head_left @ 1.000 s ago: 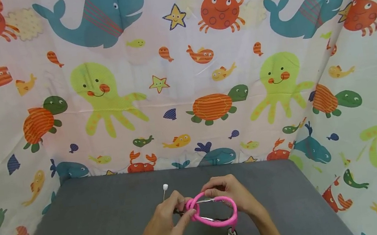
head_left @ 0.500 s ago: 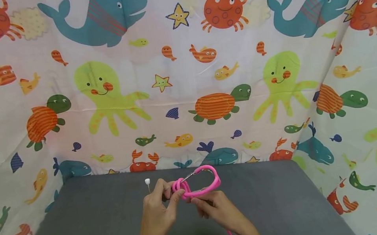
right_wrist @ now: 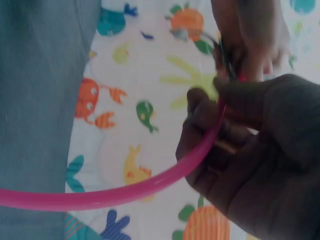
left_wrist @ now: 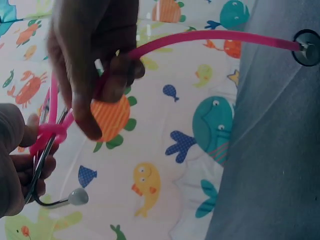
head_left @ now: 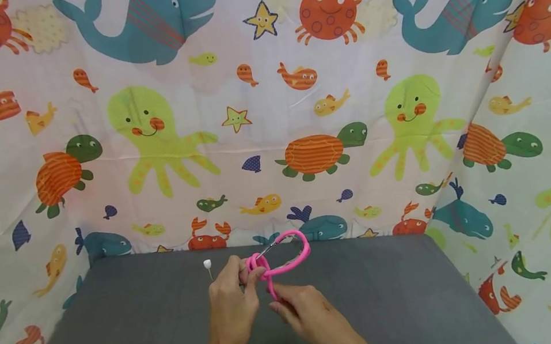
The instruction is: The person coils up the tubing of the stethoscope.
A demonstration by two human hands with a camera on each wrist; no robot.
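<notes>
A stethoscope with pink tubing (head_left: pixel 308 249) is held up above the table, part of its tubing wound round its metal ear tubes (left_wrist: pixel 46 152). My left hand (head_left: pixel 230 306) pinches the wound coils (left_wrist: pixel 54 134) between thumb and fingers. A pale ear tip (head_left: pixel 207 263) sticks out beyond the left fingers. Just below the coils, my right hand (head_left: pixel 315 315) grips the tail of the tubing; in the right wrist view this tubing (right_wrist: pixel 125 194) runs out between thumb and curled fingers. At the tail's end hangs the round chest piece (left_wrist: pixel 307 48). The other ear tip is hidden.
A dark grey table top (head_left: pixel 139 329) spreads beneath both hands. Behind it and along both sides hangs a white cloth (head_left: pixel 248 42) printed with sea animals, meeting the table's far edge.
The right hand has left the far side of the pink loop and now holds the tail below the coils. The left hand moved up and left with the stethoscope; the loop tilted upward.
</notes>
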